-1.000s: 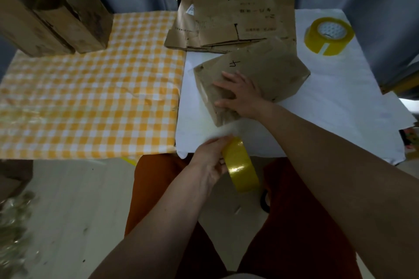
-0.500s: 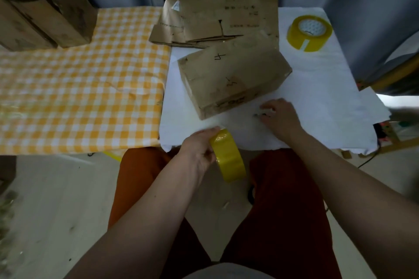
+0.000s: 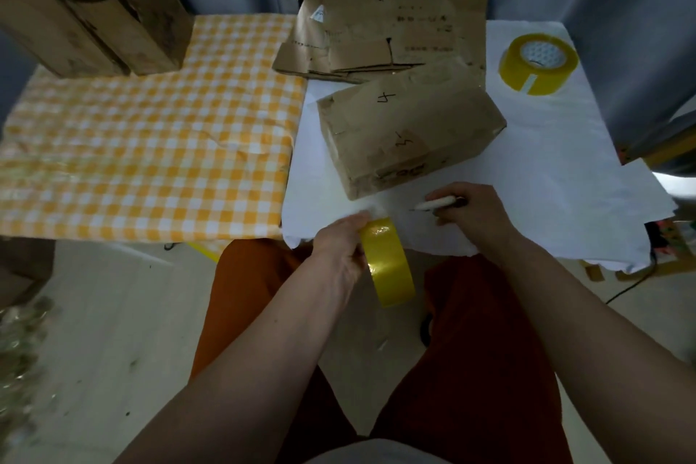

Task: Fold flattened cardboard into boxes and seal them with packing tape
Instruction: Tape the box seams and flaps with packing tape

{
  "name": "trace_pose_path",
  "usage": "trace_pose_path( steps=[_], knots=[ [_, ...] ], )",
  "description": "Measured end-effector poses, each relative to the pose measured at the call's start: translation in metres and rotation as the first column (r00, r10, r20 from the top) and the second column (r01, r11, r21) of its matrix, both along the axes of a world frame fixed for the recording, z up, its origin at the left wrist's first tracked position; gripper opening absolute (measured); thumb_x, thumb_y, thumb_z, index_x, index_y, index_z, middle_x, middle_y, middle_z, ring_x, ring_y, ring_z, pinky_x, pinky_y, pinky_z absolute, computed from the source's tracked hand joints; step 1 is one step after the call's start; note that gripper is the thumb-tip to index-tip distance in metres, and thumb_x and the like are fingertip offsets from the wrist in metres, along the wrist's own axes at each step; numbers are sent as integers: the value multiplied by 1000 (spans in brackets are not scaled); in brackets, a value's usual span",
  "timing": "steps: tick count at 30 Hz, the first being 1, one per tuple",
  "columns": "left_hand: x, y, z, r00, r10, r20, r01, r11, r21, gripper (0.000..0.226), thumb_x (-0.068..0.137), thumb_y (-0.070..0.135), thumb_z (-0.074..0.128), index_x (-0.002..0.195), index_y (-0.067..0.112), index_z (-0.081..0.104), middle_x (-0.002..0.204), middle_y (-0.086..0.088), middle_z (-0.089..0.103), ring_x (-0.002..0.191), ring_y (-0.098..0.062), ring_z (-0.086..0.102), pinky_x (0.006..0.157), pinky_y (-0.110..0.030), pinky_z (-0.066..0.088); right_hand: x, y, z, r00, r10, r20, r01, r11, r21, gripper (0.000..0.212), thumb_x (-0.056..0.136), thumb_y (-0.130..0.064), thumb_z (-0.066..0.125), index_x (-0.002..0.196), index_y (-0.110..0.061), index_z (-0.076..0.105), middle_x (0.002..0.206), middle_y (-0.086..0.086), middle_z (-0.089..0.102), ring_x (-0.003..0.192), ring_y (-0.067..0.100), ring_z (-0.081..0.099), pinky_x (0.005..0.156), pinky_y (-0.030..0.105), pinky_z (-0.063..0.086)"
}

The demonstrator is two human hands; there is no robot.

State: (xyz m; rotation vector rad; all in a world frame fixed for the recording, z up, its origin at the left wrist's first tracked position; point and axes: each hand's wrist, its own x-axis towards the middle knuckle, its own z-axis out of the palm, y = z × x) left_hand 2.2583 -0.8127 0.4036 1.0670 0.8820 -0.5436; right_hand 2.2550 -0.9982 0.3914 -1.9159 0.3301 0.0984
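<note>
A folded brown cardboard box (image 3: 406, 136) with handwritten marks lies closed on the white cloth (image 3: 546, 169). Behind it rests a stack of flattened cardboard (image 3: 388, 30). My left hand (image 3: 341, 254) grips a yellow roll of packing tape (image 3: 388, 264) at the table's near edge, above my lap. My right hand (image 3: 474, 213) lies on the white cloth just in front of the box and holds a small white cutter or pen (image 3: 437, 204), its tip pointing left. Neither hand touches the box.
A second, larger yellow tape roll (image 3: 538, 62) stands at the back right of the white cloth. A yellow-checked cloth (image 3: 150, 151) covers the table's left part, with finished cardboard boxes (image 3: 86, 11) stacked at its far left corner. Grey curtains hang behind.
My right hand left the top of the box, came down to the cloth in front of it and picked up the small white tool. My left hand keeps holding the tape roll.
</note>
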Motion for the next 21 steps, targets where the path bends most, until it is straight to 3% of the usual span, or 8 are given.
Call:
trace_pose_path(
  steps=[3, 6, 8, 10, 14, 21],
  knots=[
    [0, 0, -2, 1000, 2, -9, -2, 1000, 8, 12, 87, 3, 68, 78, 4, 61, 71, -14, 62, 74, -28, 58, 93, -52, 51, 2, 20, 21, 1000, -8, 23, 3, 975, 222, 24, 84, 11, 58, 95, -6, 70, 92, 15, 69, 76, 23, 69, 69, 25, 58],
    [2, -1, -4, 1000, 16, -13, -15, 1000, 15, 16, 86, 3, 69, 74, 5, 59, 47, -8, 61, 68, -27, 53, 89, -47, 49, 9, 36, 32, 997, 60, 40, -69, 960, 272, 21, 85, 6, 61, 100, -7, 69, 93, 11, 70, 77, 19, 70, 73, 25, 58],
    [2, -2, -3, 1000, 20, -11, -20, 1000, 19, 17, 85, 3, 70, 75, 5, 57, 59, -12, 61, 70, -28, 54, 91, -49, 49, 15, 45, 33, 990, 126, 66, -137, 971, 194, 24, 84, 3, 65, 106, -5, 67, 96, 10, 68, 76, 15, 68, 69, 20, 56],
    [2, -1, -4, 1000, 27, -9, -26, 1000, 13, 16, 84, 3, 72, 76, 5, 58, 73, -14, 60, 76, -30, 58, 93, -53, 50, 21, 52, 32, 972, 204, 117, -208, 978, 20, 24, 84, 2, 65, 107, -4, 67, 96, 8, 65, 79, 14, 63, 67, 19, 54],
    [5, 0, -8, 1000, 31, -1, -31, 999, 20, 14, 83, 4, 73, 80, 6, 60, 81, -14, 62, 81, -31, 62, 91, -54, 52, 31, 58, 30, 891, 415, 187, -332, 874, -355, 13, 87, -6, 61, 97, -7, 69, 92, 3, 61, 84, 15, 57, 72, 23, 46],
    [8, 2, -13, 999, 44, -3, -44, 999, 12, 21, 81, 8, 76, 84, 10, 55, 98, -17, 62, 99, -35, 64, 91, -53, 52, 41, 70, 27, 811, 570, 127, -437, 737, -515, 16, 90, -4, 55, 94, -4, 71, 94, 9, 61, 88, 19, 55, 75, 23, 37]
  ],
)
